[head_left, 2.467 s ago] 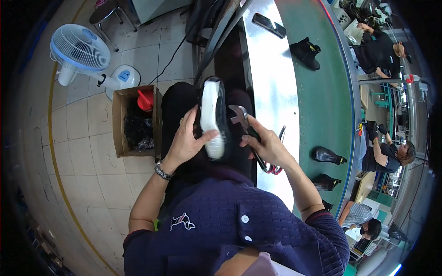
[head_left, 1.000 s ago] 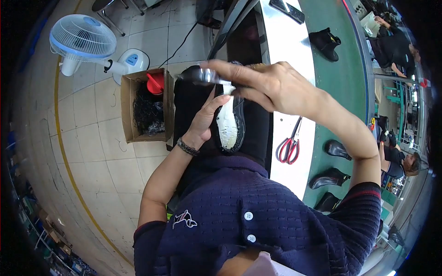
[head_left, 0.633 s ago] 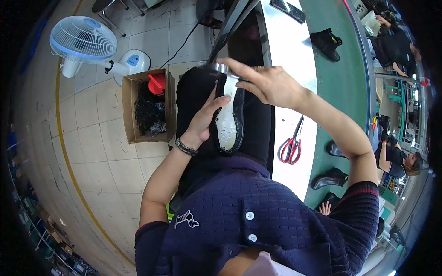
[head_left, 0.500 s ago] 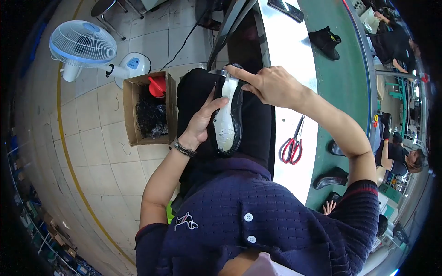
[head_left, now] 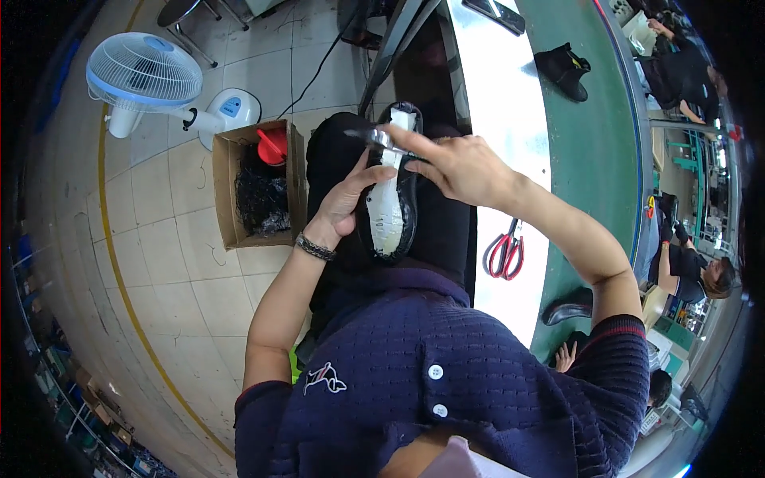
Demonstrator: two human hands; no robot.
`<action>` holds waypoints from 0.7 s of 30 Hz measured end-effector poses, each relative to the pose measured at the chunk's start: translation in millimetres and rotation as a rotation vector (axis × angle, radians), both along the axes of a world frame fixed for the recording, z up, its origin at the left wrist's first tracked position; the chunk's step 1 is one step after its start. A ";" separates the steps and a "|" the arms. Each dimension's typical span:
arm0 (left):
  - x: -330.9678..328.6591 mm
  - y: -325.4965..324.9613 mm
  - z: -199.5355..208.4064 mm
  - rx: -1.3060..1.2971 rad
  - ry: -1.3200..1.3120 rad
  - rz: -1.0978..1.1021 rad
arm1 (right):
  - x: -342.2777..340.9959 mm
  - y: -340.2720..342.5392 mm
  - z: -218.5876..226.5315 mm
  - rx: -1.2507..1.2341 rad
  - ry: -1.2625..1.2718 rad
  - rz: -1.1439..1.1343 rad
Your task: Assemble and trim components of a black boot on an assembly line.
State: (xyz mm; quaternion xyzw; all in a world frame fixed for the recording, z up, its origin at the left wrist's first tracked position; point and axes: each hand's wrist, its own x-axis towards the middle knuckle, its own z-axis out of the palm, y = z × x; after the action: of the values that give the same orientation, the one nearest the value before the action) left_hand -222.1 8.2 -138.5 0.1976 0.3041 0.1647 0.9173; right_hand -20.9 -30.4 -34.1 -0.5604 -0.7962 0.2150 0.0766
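A black shoe (head_left: 388, 209) lies sole up across my lap, its white bottom board facing me and its black edges folded around it. My left hand (head_left: 348, 197) grips it from the left side, thumb pressed on the white board. Over the far half of the shoe, my right hand (head_left: 470, 165) is closed around a small shiny metal tool (head_left: 378, 139). The tool is blurred and partly hidden by the fingers, so I cannot make out its kind. It lies across the board, beyond my left thumb.
Right of my lap, a white bench holds red-handled scissors (head_left: 507, 253) and a phone (head_left: 496, 13). Beyond, a green conveyor (head_left: 566, 151) carries a black boot (head_left: 564, 72). Left, a cardboard box (head_left: 231, 187) with dark scraps stands near a fan (head_left: 143, 73). Other people work at the right.
My right hand and the metal tool have moved nearer to me along the shoe, uncovering its far end. My left hand stays on the shoe with little movement.
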 end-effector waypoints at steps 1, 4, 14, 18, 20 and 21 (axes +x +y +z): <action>-0.9 0.1 -1.3 -0.018 0.012 -0.005 | -2.9 3.0 -1.8 -0.114 -0.103 -0.013; -7.6 -0.7 -0.8 -0.027 0.003 -0.014 | -7.8 1.5 12.3 -0.197 -0.256 0.001; -19.3 -20.7 -10.6 0.062 -0.143 -0.031 | -14.5 2.4 21.9 -0.105 -0.275 0.153; -14.6 -40.4 -5.9 -0.158 -0.385 -0.004 | -11.2 -12.0 7.3 0.016 0.038 0.011; -8.2 -49.8 -8.0 0.010 -0.178 0.089 | -12.4 -9.6 7.7 -0.173 -0.150 -0.001; -7.6 -50.4 -8.4 0.010 -0.177 0.087 | -12.1 -7.5 7.3 -0.161 -0.195 0.031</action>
State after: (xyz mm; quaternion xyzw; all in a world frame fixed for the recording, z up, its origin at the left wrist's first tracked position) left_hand -229.7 -42.2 -146.9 0.1735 0.2295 0.2227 0.9315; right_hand -33.0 -38.0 -26.7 -0.5704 -0.7887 0.2239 -0.0496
